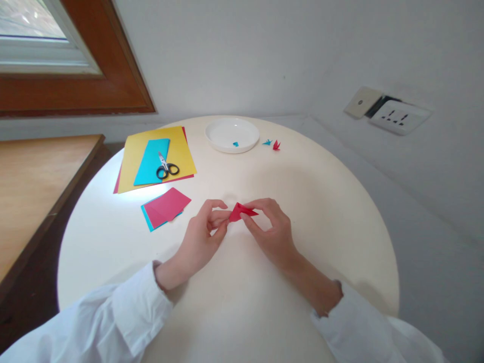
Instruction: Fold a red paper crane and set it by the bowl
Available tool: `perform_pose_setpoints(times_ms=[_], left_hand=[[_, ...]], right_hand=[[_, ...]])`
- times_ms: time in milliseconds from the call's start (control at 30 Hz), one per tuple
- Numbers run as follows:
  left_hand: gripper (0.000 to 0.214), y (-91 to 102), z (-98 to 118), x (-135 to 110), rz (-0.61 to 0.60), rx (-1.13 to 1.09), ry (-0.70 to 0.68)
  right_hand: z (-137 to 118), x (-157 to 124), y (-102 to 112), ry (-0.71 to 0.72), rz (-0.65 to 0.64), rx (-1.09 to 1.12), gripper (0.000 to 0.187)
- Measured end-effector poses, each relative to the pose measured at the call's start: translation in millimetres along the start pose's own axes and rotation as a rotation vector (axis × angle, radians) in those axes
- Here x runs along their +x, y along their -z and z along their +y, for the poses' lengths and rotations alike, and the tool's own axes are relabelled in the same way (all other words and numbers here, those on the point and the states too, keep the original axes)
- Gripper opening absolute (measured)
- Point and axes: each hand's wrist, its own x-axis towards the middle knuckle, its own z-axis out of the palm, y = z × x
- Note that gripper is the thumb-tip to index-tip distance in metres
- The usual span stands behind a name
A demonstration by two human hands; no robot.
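Observation:
Between my hands, over the middle of the round white table (242, 312), is a small red folded paper (236, 212) with a pointed end toward the right. My left hand (206, 227) pinches its left end between thumb and fingers. From the right, my right hand (272, 227) grips the upper and lower edges near the point with thumb and forefinger. Left of my left hand lie cut paper pieces, a crimson sheet (168, 207) on top of a blue sheet (147, 222). Part of the fold is hidden behind my fingertips.
Scissors (163, 164) with black handles rest on folded blue paper (149, 161) and yellow sheets (132, 151) at the back left. A white plate (215, 143) holds a blue scrap (236, 144). Beside it stand a blue paper crane (267, 142) and a red one (276, 145).

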Motion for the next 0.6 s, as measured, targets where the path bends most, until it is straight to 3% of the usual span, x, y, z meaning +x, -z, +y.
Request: perform_pose_setpoints(times_ms=[600], left_hand=[[0.009,2.7,0.3,-1.9,0.116,0.338,-0.233]], right_hand=[[1.1,-4.0,-3.8,0.074,-0.065,0.106,0.009]])
